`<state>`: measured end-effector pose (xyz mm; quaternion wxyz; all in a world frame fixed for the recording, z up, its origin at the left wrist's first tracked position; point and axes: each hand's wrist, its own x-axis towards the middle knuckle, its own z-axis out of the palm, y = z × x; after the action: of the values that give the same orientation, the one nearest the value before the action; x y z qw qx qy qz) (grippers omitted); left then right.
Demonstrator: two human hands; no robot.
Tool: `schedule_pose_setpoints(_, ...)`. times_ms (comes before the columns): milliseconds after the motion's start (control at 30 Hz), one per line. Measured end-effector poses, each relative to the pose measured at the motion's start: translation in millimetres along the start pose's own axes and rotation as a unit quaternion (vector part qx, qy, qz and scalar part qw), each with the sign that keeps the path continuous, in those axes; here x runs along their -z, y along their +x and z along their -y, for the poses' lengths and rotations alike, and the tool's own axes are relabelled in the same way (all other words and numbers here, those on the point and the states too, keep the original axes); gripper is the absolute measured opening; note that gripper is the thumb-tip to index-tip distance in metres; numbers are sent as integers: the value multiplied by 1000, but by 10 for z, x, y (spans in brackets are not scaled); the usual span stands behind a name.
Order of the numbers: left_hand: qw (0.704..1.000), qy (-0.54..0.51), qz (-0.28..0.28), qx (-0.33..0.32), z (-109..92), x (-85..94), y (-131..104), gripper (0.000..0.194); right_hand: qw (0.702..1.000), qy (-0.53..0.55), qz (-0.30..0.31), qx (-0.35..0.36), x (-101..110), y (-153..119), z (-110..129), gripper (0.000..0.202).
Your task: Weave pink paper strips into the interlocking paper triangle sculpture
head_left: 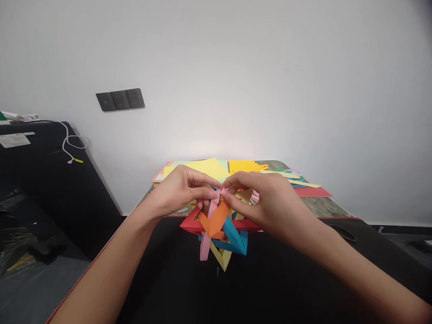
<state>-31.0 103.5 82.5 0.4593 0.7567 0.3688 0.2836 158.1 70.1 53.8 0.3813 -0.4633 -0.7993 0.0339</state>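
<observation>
Between my hands is a star-like paper model (219, 222) of interlocked folded strips in red, orange, blue, pink and pale yellow. My left hand (189, 189) pinches the top of its pink strip (213, 204) between thumb and fingers. From the other side my right hand (256, 191) closes thumb and finger on the same pink tip. The fingertips almost meet there and cover part of the fold. Behind my right hand, some of the model's right side is hidden. Its lower points show above the black mat (168, 279).
Yellow paper sheets (199, 170) and an orange-yellow sheet (245, 166) lie at the table's back. Coloured strips rest on a red sheet (313, 192) at the right. A black cabinet-like object (43, 171) with a white cable (67, 139) stands left. Wall sockets (120, 99) are above.
</observation>
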Motion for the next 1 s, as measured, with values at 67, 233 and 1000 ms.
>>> schedule_pose_setpoints(67,1000,1,-1,1,0,1,-1,21,1000,1,-1,-2,4,-3,-2,9)
schedule_pose_setpoints(233,1000,2,-4,4,-5,-4,-3,21,1000,4,-1,1,3,-11,-3,8)
schedule_pose_setpoints(1000,1000,2,-21,22,-23,-23,-6,19,995,52,41,-76,37,1,44,10)
